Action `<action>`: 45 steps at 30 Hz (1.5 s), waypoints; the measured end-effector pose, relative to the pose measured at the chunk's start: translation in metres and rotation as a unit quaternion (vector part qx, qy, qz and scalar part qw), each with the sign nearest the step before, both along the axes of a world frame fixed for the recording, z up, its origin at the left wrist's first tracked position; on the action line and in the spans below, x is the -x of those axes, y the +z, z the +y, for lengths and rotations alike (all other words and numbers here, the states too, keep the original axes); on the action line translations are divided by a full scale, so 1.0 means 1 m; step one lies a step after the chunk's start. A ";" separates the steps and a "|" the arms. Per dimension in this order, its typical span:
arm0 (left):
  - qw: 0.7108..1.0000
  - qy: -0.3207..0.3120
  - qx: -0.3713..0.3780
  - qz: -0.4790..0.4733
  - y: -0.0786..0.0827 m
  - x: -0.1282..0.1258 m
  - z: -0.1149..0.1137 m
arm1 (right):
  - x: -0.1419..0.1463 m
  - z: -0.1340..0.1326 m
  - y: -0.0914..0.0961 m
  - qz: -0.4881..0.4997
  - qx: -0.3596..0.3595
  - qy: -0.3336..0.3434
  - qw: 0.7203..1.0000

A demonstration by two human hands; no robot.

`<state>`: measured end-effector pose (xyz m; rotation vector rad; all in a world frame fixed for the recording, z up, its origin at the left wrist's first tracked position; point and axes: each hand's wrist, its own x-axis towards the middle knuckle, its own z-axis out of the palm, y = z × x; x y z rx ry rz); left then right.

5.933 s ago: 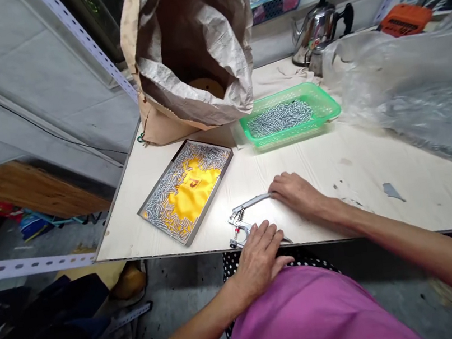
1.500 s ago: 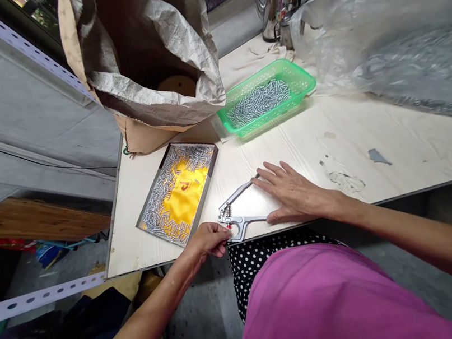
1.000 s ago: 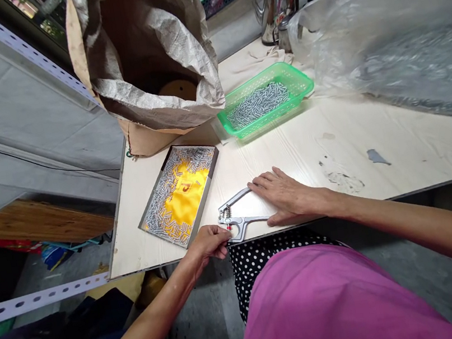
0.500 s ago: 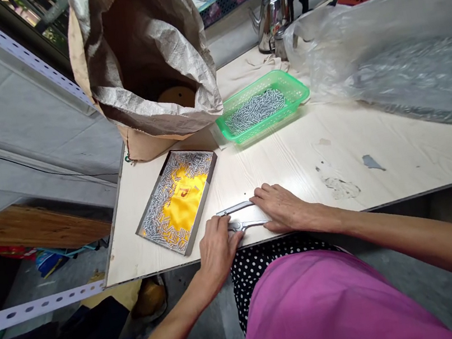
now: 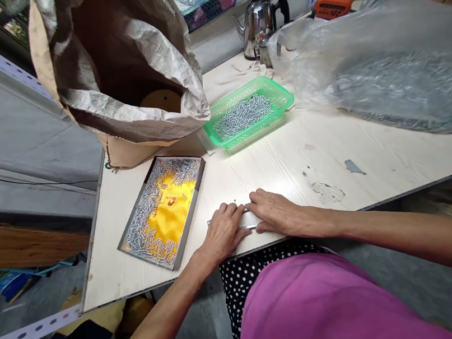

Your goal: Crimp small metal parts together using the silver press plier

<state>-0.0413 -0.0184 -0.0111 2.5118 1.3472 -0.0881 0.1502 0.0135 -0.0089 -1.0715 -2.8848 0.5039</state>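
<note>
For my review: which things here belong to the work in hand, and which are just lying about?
Likely in the work:
metal tool, with left hand and right hand on it
tray of small metal pieces
green basket of similar-looking pieces

Apparently just lying about:
kettle
orange box
grey scrap
</note>
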 end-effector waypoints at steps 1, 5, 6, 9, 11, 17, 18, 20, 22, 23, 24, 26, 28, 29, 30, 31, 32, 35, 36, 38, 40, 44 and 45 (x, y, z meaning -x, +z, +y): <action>1.000 0.007 0.001 -0.011 -0.001 -0.001 0.001 | 0.000 0.001 -0.002 0.002 -0.004 0.002 1.000; 0.999 0.034 0.000 -0.042 -0.010 -0.003 0.000 | 0.003 0.006 -0.010 0.013 -0.001 0.009 1.000; 0.998 0.040 -0.002 -0.045 -0.012 -0.004 0.000 | 0.004 0.006 -0.012 0.011 0.005 0.007 1.000; 0.997 0.058 -0.012 -0.051 -0.015 -0.005 -0.001 | 0.006 0.005 -0.015 0.002 0.012 -0.003 1.000; 0.996 0.068 -0.016 -0.055 -0.014 -0.006 -0.001 | 0.007 0.005 -0.015 0.000 0.007 -0.003 1.000; 0.986 0.127 -0.080 -0.066 -0.018 -0.013 -0.017 | -0.005 0.020 -0.006 0.018 -0.033 0.021 0.999; 0.983 0.139 -0.101 -0.070 -0.021 -0.015 -0.025 | -0.008 0.025 -0.005 0.019 -0.030 0.037 0.999; 0.977 0.147 -0.134 -0.082 -0.029 -0.023 -0.042 | -0.012 0.034 -0.004 0.013 -0.018 0.064 0.998; 0.974 0.143 -0.147 -0.100 -0.035 -0.031 -0.059 | -0.013 0.039 -0.006 0.007 -0.019 0.066 0.998; 0.973 0.141 -0.146 -0.111 -0.037 -0.035 -0.066 | -0.012 0.041 -0.007 0.006 -0.025 0.061 0.998; 0.973 0.139 -0.140 -0.122 -0.039 -0.039 -0.071 | -0.010 0.042 -0.009 0.005 -0.037 0.056 0.998; 0.973 0.130 -0.125 -0.142 -0.042 -0.044 -0.077 | -0.003 0.047 -0.014 0.006 -0.063 0.057 0.996; 0.974 0.119 -0.112 -0.157 -0.043 -0.046 -0.078 | 0.004 0.056 -0.017 0.012 -0.080 0.065 0.995; 0.974 0.116 -0.109 -0.162 -0.043 -0.047 -0.078 | 0.008 0.062 -0.018 0.013 -0.087 0.064 0.994; 0.973 0.116 -0.109 -0.166 -0.043 -0.047 -0.077 | 0.012 0.067 -0.017 0.011 -0.092 0.058 0.994; 0.972 0.118 -0.110 -0.170 -0.044 -0.047 -0.077 | 0.017 0.071 -0.015 0.006 -0.095 0.048 0.994; 0.971 0.120 -0.112 -0.174 -0.044 -0.047 -0.077 | 0.022 0.073 -0.011 0.001 -0.096 0.041 0.994; 0.969 0.125 -0.107 -0.186 -0.047 -0.048 -0.078 | 0.044 0.060 0.003 0.015 -0.085 0.086 0.993; 0.968 0.130 -0.097 -0.190 -0.048 -0.049 -0.079 | 0.053 0.050 0.006 0.027 -0.079 0.127 0.988; 0.967 0.150 -0.067 -0.192 -0.052 -0.050 -0.082 | 0.073 0.027 0.010 0.035 -0.081 0.222 0.971; 0.966 0.172 -0.038 -0.191 -0.055 -0.050 -0.085 | 0.091 0.008 0.007 0.016 -0.104 0.290 0.951; 0.963 0.187 -0.017 -0.195 -0.059 -0.050 -0.087 | 0.110 -0.012 -0.006 0.007 -0.139 0.334 0.932; 0.962 0.187 -0.017 -0.197 -0.060 -0.050 -0.087 | 0.112 -0.014 -0.008 0.025 -0.139 0.338 0.930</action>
